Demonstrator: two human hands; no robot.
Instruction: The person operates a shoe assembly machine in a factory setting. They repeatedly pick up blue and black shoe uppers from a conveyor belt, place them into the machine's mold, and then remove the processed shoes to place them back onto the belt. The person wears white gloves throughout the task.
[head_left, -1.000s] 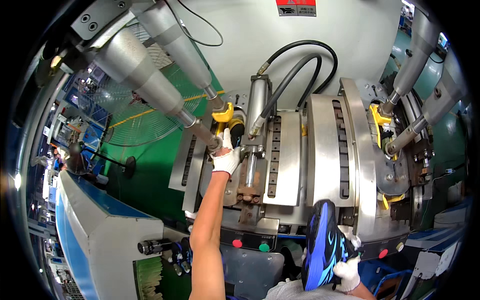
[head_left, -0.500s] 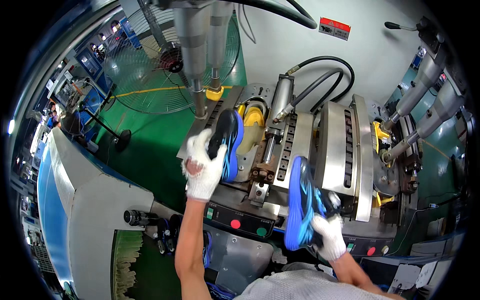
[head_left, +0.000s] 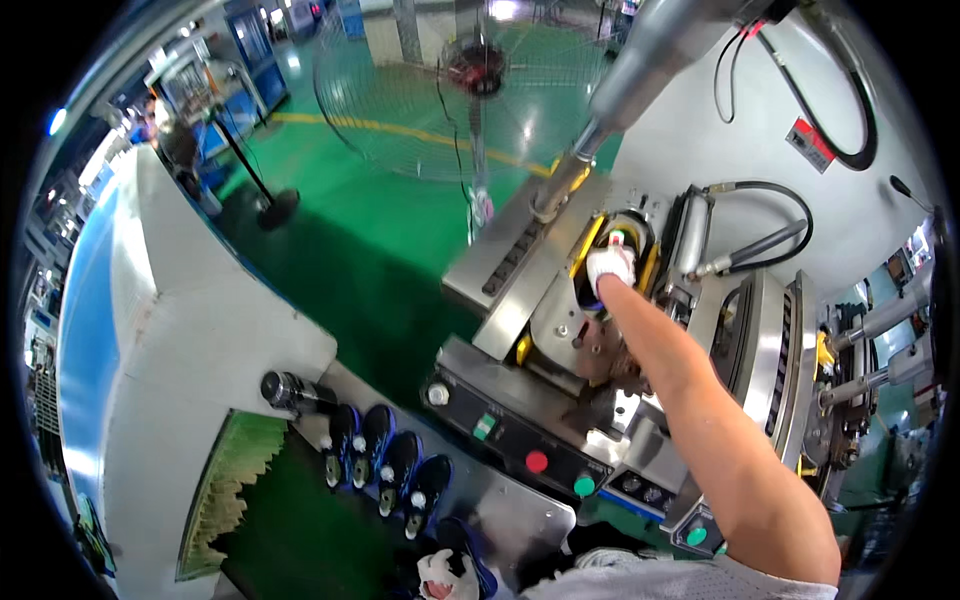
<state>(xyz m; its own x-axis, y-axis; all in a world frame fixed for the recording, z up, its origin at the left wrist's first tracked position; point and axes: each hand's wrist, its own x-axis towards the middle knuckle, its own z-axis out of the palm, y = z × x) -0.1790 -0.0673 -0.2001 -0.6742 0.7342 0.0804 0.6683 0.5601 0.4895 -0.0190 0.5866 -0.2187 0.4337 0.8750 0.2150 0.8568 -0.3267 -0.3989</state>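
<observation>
A: where's the shoe (head_left: 583, 293) at?

B: down in the press (head_left: 510, 325), between the yellow pads (head_left: 588, 245), mostly hidden under the right hand (head_left: 612, 268). fingers point down in there, but can't tell if they're gripping it.

A: and the left hand (head_left: 447, 577)?

B: on the near side of the press, up against a spare shoe (head_left: 455, 533). it's cut off by the view, so can't tell if it's closed on it.

A: ok so how do these handle? floppy?

B: doubt it. the row of shoes (head_left: 400, 470) near left of the press has pale bits (head_left: 417, 498) in the openings, maybe lasts. if the one in the press has one too, I'd expect it stiff and heavier than an empty shoe. not fragile, but the upper could scuff.

A: best grip?

B: I'd cup the heel, or pinch the sole edges. smooth upper might slip.
</observation>
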